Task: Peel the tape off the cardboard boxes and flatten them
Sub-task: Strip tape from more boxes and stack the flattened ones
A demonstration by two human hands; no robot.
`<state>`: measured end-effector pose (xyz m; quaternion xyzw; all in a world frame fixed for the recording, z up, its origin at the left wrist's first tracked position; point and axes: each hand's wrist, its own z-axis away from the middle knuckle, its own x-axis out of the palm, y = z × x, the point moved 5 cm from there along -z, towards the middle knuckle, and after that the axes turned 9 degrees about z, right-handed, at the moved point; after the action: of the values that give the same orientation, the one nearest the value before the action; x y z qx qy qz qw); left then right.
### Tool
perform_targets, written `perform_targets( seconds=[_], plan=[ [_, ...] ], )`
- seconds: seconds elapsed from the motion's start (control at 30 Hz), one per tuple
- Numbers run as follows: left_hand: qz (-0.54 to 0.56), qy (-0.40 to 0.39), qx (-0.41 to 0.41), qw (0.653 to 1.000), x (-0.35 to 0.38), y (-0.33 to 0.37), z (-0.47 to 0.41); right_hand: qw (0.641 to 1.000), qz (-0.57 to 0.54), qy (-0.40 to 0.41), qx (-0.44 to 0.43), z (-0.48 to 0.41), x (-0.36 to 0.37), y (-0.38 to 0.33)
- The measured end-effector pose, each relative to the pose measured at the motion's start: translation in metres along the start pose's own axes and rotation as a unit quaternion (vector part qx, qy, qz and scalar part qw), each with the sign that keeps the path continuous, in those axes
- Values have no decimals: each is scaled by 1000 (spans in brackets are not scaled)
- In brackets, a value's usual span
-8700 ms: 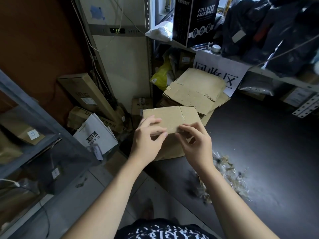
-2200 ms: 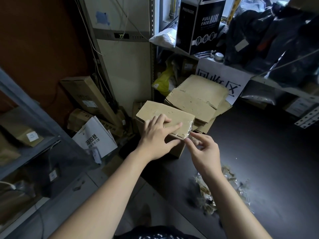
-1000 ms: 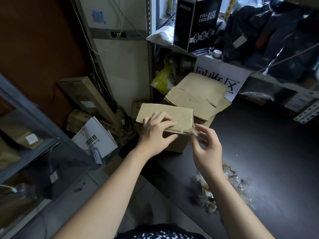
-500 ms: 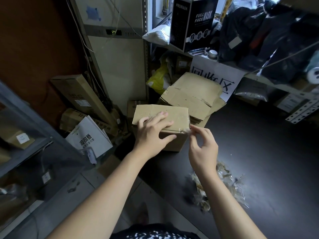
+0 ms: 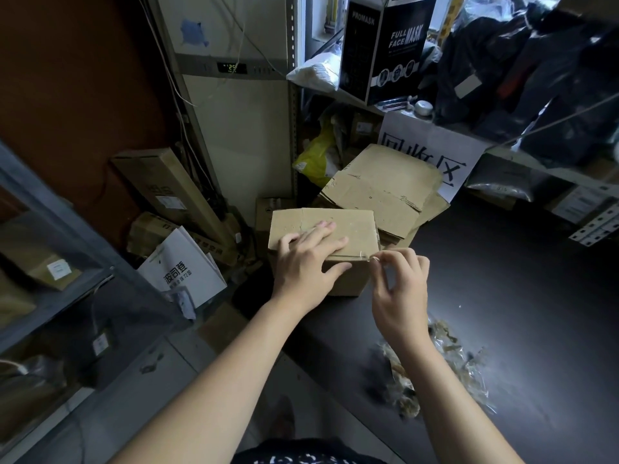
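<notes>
Likely the worst risk is the tape (image 5: 355,257) snapping. The right hand (image 5: 398,286) pinches only a thin end of it at the near right top corner of the box (image 5: 351,226), and a sharp or sideways tug could tear it short or strip the paper face off the cardboard. The strip is clear and hard to follow, so I cannot say how much of it is stuck down. The left hand (image 5: 306,254) lies with fingers spread flat on the top and the thumb over the near edge. If its press eases, the light box may skid right with the pull.

The box stands closed on the left part of the dark table (image 5: 502,289), just in front of the flattened cardboard (image 5: 385,185), with a heap of peeled tape (image 5: 445,360) nearer. Its broad top faces up, and its long axis runs left to right.
</notes>
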<state>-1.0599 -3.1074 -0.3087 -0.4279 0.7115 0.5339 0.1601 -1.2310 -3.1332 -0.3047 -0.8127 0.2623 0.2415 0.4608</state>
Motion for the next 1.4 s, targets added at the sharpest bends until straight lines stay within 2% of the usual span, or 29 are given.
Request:
perform_targets(
  seconds=[0.13,0.33,0.53,0.67,0.87,1.17,1.3,1.4],
  plan=[
    [-9,7,-9,1000,8,2,-5,997,-58,-47,-24,6,-3,-18],
    [-7,-13,-18,1000,8,2,-7,988,-123,-29,94,4,-10,4],
    [-8,-39,-22,999,6,4,-3,972,-185,-12,146,5,-7,8],
    [-4,-58,-29,998,3,5,-5,964,-214,-48,152,4,-3,1],
    [2,-93,-35,995,1,3,-3,973,-167,-79,140,5,7,1],
    [2,-79,-32,996,0,4,-3,982,-131,-107,87,7,12,-9],
    [5,-83,-29,996,0,4,-3,975,-173,-112,85,2,8,-15],
    [10,-82,-28,996,-1,4,-5,979,-173,-97,39,1,4,-23]
  ],
)
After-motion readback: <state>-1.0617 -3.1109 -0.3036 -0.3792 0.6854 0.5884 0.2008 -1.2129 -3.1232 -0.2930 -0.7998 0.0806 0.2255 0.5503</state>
